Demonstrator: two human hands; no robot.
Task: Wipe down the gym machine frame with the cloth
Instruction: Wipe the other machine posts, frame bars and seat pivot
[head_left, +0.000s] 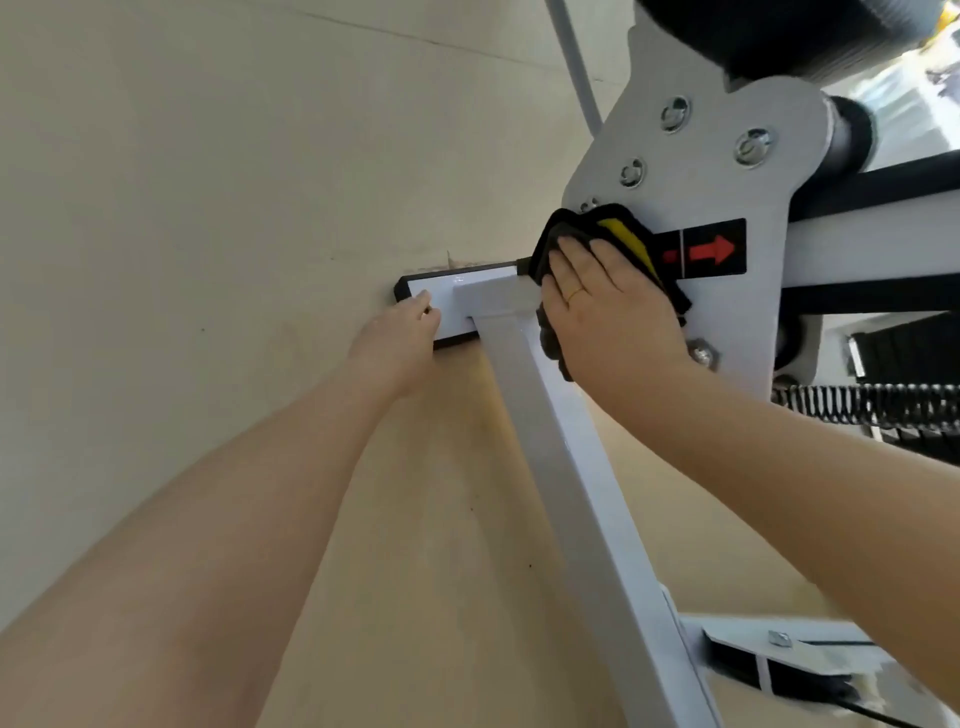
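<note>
The person was mid-wipe on the white gym machine frame (566, 452), working the spot where the sloping beam meets the grey bolted plate (727, 156). The right hand (613, 312) lay flat on the dark cloth (566, 234), fingers straight and slightly spread, pressing it against the plate just left of the black sticker with the red arrow (711, 248). The cloth was bunched up, with a yellow patch showing by the fingertips and a bit hanging out below the palm.

The left hand (400, 338) was at the frame's foot (441, 291), the black-edged white pad at the far end of the beam on the floor (208, 208). Its fingers looked curled over the pad's edge, like bracing, though the grip itself couldn't really be seen from this angle.

Looked like the plate area was only partly covered. The next move probably called for sliding the cloth across the sticker and around the bolts, then down the long beam, keeping flat pressure so the cloth didn't snag on the nut or the coiled spring (872, 402) nearby.
</note>
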